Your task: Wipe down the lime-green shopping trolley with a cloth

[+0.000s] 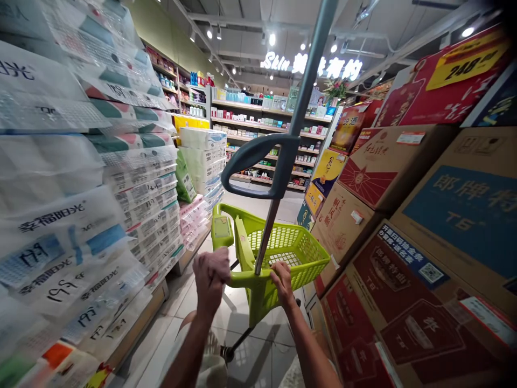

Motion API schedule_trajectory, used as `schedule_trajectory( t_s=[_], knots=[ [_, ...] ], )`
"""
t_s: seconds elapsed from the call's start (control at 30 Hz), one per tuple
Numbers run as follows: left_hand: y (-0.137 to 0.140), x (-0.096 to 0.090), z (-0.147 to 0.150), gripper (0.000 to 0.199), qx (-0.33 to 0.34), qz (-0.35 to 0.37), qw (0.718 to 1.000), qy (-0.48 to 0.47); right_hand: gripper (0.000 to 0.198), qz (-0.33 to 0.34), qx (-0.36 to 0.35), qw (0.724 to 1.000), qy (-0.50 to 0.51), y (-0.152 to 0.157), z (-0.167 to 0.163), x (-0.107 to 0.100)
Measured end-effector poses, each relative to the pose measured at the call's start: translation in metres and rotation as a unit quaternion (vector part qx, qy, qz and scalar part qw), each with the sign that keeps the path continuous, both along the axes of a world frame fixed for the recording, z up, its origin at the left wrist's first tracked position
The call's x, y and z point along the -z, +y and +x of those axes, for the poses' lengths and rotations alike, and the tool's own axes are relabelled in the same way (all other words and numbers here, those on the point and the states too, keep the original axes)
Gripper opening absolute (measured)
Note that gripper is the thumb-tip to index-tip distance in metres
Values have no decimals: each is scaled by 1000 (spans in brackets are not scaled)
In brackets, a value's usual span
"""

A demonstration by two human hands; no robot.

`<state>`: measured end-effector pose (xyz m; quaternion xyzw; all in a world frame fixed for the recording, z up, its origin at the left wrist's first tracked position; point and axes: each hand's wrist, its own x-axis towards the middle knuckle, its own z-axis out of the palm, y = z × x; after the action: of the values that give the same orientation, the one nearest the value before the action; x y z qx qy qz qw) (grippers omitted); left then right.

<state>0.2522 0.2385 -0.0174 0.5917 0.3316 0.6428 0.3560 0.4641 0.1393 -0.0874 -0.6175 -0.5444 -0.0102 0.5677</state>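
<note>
A lime-green shopping cart [301, 233] with a latticed basket stands in the aisle in front of me. My left hand [207, 285] is closed around a crumpled pinkish-grey cloth [218, 260], at the left end of the cart's near edge. My right hand [284, 284] wraps its fingers over the cart's near rim, right of the metal post. Rising from that near edge, a tall grey pole [301, 102] leans to the right and carries a dark grey loop handle [254, 155]. The basket's visible floor shows bare lattice.
Stacked tissue packs [137, 178] line the left side. Cardboard liquor boxes [444, 199] are piled close on the right. Straight ahead, cosmetics shelves [274, 116] cross the far end, with a tiled floor [173, 323] running between the stacks.
</note>
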Motion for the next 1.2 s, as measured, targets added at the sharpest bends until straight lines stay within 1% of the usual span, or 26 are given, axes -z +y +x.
schedule_trajectory(
  t_s=[0.03,0.1,0.13,0.17,0.2,0.27,0.33,0.4,0.43,0.47,0.53,0.6,0.63,0.7,0.8,0.83,0.87,0.9,0.93,0.97,1.0,1.07,1.1,1.13,1.17,1.2],
  knots=[
    [9,-13,-3,10,-1,41,994,99,36,2,2,1000,1,-2,3,0],
    [23,-34,-6,12,10,79,965,250,37,6,6,1000,2,-5,5,-1],
    [25,-40,-6,13,9,88,952,294,37,9,11,1000,4,-6,4,-2],
    [24,-41,-5,13,3,94,944,316,35,15,22,1000,7,-7,0,-3],
    [19,-37,-4,15,-9,100,945,313,33,22,38,999,13,-7,-6,-6],
    [0,-15,-2,19,-37,105,964,243,31,50,69,996,23,-6,-21,-12],
    [-23,15,2,17,-48,83,989,117,34,76,74,994,29,-4,-40,-19],
    [-40,35,8,8,-28,24,999,-11,34,80,63,994,48,-2,-54,-26],
    [-44,38,13,9,-8,-16,997,-72,34,73,61,993,65,-2,-59,-30],
    [-45,36,18,13,13,-56,990,-127,35,61,59,993,82,-2,-62,-33],
    [-35,19,29,23,50,-119,970,-206,38,38,49,992,109,-5,-63,-39],
    [-19,1,37,29,63,-147,957,-241,39,28,30,992,121,-8,-61,-43],
    [-13,-5,40,29,63,-150,956,-243,38,29,22,991,126,-10,-59,-44],
    [-12,-3,40,26,54,-143,962,-226,35,34,21,990,134,-13,-57,-44],
    [-35,21,31,8,18,-82,988,-131,31,45,25,989,140,-14,-54,-40],
    [-43,28,27,10,7,-42,996,-77,30,50,22,988,142,-15,-52,-39],
    [-48,32,22,19,-1,4,1000,-19,30,55,16,988,143,-16,-50,-39],
    [-48,30,19,26,-2,49,998,44,30,59,5,988,145,-17,-47,-39],
    [-43,23,18,30,3,90,990,109,30,62,-7,987,146,-20,-44,-40],
    [-34,11,17,30,10,117,979,168,31,61,-20,987,146,-23,-40,-42],
    [-21,-4,19,24,24,131,964,230,31,58,-32,987,145,-26,-37,-43],
    [8,-32,24,17,17,116,946,304,32,47,-48,988,142,-31,-31,-46],
    [20,-41,27,14,12,105,944,313,32,42,-52,988,142,-33,-29,-47],
    [27,-44,30,14,5,96,948,302,31,40,-52,988,142,-35,-28,-46],
    [28,-42,33,15,-2,91,957,274,31,42,-48,988,144,-35,-27,-45],
    [24,-33,35,16,-9,89,968,232,31,47,-40,987,146,-35,-27,-43]
  ],
)
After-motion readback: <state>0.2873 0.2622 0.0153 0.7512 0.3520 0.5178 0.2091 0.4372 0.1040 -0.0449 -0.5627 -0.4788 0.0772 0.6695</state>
